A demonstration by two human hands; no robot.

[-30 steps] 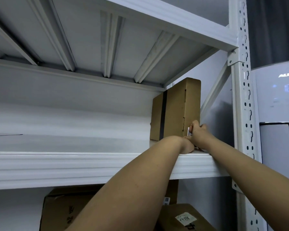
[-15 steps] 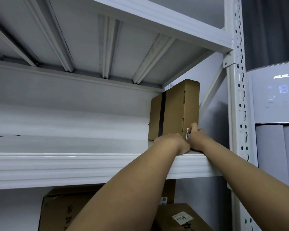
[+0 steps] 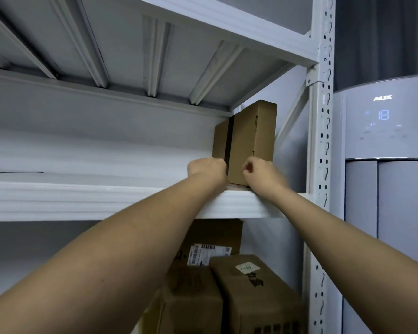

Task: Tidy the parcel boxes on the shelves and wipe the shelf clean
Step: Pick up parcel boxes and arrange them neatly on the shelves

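Observation:
Two brown parcel boxes stand upright at the right end of the white upper shelf (image 3: 82, 201). The nearer box (image 3: 251, 136) hides most of the farther box (image 3: 220, 141), with a dark gap between them. My left hand (image 3: 206, 168) is curled at the nearer box's lower left, its fingers at that gap. My right hand (image 3: 261, 172), slightly blurred, is curled round the same box's lower right corner. Both forearms reach up over the shelf's front lip.
The shelf's left part holds nothing that I can see. Below stand more cardboard boxes (image 3: 256, 297), one behind with a shipping label (image 3: 208, 255). A perforated white upright (image 3: 321, 141) bounds the shelf on the right. Beyond it stands a grey air conditioner (image 3: 384, 141).
My left hand has moved up from the shelf lip to the gap between the boxes. My right hand has shifted left across the nearer box's bottom. The view has tilted slightly.

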